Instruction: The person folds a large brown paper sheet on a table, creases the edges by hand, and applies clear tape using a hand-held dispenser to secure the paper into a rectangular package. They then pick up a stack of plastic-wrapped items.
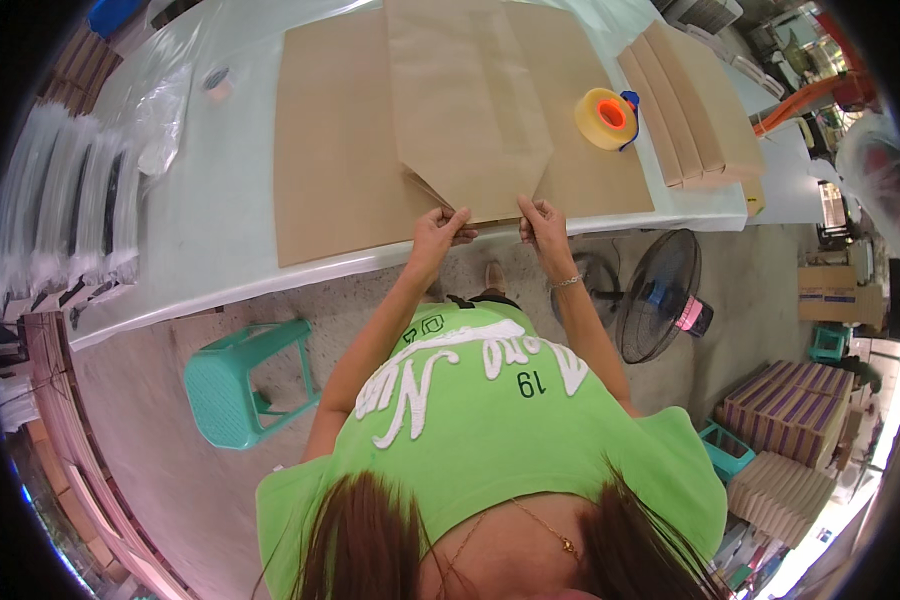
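A large brown paper bag (465, 110) lies flat on a wider brown cardboard sheet (335, 150), its near end folded to a tapered edge. My left hand (442, 236) pinches the left corner of that edge between thumb and fingers. At the right corner, my right hand (543, 228) pinches the paper in the same way. A gap shows between the paper layers just beyond my left thumb. To the right of the bag, a roll of yellowish tape (590, 122) with an orange core and a blue cutter rests on the cardboard.
Folded brown paper stacks (685, 110) lie on the table's right end. Plastic-wrapped bundles (65, 210) line its left end, near a small tape roll (216, 84). Below the table edge (340, 262) stand a green stool (235, 385) and a black fan (660, 295).
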Tool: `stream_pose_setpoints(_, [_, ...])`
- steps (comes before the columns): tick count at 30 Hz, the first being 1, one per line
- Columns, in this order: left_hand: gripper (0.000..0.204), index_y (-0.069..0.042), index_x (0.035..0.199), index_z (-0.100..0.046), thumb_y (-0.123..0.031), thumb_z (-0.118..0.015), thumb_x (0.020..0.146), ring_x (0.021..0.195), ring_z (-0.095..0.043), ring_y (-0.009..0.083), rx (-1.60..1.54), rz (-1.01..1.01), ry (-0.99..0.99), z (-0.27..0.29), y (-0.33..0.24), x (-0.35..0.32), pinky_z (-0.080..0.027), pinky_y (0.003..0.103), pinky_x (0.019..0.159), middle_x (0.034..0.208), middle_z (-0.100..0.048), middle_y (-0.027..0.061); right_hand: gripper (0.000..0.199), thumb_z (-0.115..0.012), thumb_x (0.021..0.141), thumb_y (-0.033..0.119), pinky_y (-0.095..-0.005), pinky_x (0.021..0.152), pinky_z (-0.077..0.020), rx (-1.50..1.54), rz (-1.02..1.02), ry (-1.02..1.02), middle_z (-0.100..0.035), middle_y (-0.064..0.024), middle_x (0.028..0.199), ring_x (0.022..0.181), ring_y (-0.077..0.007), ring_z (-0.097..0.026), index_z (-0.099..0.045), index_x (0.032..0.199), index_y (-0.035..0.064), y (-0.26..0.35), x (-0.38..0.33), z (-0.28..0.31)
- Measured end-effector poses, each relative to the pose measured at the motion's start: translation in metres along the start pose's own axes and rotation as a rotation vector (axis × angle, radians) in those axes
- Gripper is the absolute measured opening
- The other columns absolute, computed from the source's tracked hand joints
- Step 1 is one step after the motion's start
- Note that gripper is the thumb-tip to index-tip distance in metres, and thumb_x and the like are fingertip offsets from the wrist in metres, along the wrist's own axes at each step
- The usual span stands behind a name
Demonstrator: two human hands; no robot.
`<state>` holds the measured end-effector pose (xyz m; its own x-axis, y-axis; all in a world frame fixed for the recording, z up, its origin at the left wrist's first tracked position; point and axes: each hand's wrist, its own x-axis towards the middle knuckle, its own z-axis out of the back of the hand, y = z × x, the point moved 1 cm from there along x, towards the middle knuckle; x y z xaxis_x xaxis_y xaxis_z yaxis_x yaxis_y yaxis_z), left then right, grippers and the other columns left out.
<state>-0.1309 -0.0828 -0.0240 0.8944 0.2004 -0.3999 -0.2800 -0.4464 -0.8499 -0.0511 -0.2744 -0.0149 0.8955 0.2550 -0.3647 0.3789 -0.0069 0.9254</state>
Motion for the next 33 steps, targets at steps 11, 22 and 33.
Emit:
stream_pose_setpoints(11, [0.031,0.001,0.093,-0.058,-0.029,-0.066,0.093,0.070,-0.067,0.0177,0.070,-0.004,0.085,0.004,0.001,0.002,-0.057,0.030,0.068,0.082,-0.067,0.0114,0.031,-0.070,0.091,0.034,-0.0188,0.042,-0.0328,-0.014,-0.002,-0.020,-0.048,0.0060,0.058,0.045,-0.0037,-0.044,-0.049,0.079,0.0140,-0.003,-0.007,-0.005])
stream_pose_setpoints(22, [0.043,0.002,0.097,-0.062,-0.041,-0.065,0.092,0.075,-0.061,0.0114,0.351,0.031,-0.098,0.003,-0.014,0.014,-0.050,0.026,0.069,0.081,-0.065,0.0046,0.038,-0.065,0.093,0.040,-0.0198,0.040,-0.0279,-0.119,0.020,-0.007,-0.039,0.0071,0.057,0.045,-0.0024,-0.037,-0.042,0.074,0.0158,-0.007,-0.002,0.000])
stream_pose_setpoints(33, [0.039,-0.001,0.101,-0.066,-0.038,-0.066,0.091,0.079,-0.056,0.0101,0.204,-0.002,-0.014,0.023,0.005,0.030,-0.044,0.027,0.072,0.085,-0.065,0.0017,0.041,-0.064,0.094,0.038,-0.0237,0.045,-0.0370,-0.200,0.019,0.057,-0.046,0.0026,0.060,0.050,-0.0061,-0.044,-0.045,0.072,0.0084,-0.019,0.004,0.005])
